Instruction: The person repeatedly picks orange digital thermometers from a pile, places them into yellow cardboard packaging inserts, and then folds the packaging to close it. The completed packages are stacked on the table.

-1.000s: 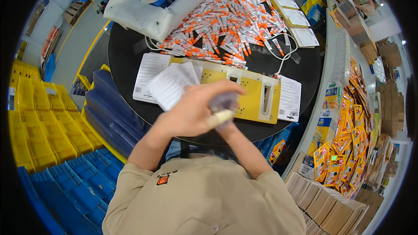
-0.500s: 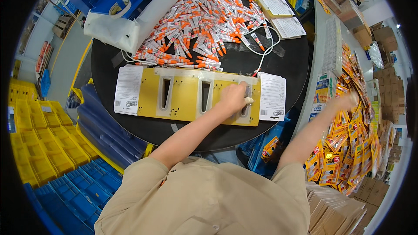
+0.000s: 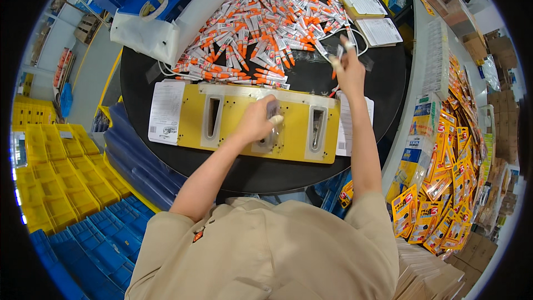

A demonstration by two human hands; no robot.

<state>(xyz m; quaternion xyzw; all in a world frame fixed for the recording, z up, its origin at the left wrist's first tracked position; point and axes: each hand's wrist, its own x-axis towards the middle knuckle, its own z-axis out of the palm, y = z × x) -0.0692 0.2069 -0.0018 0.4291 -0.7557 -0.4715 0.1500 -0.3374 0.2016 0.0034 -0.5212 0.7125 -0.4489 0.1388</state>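
A long yellow fixture (image 3: 191, 116) with three slots lies across the round black table. At its middle slot, my left hand (image 3: 258, 122) is closed on a clear plastic blister shell (image 3: 273, 112). The right slot (image 3: 317, 128) has a clear lining with something small and dark inside. Beyond the fixture's right end, my right hand (image 3: 351, 72) pinches a small white tube with an orange cap (image 3: 335, 73), mostly hidden by the fingers. Pale covers sit on some fingertips. A big heap of similar tubes (image 3: 261, 28) spreads behind the fixture.
Printed white cards (image 3: 165, 112) stick out at both fixture ends. More cards (image 3: 380, 31) lie at the far right. A white cable (image 3: 365, 41) loops near my right hand. Orange-yellow blister cards (image 3: 444, 189) pile up at right; yellow bins (image 3: 61, 175) and blue bins (image 3: 102, 233) stand at left.
My left hand has gone from the right slot to the middle one, now with a clear shell. My right hand has swung from the card pile at right to the tubes.
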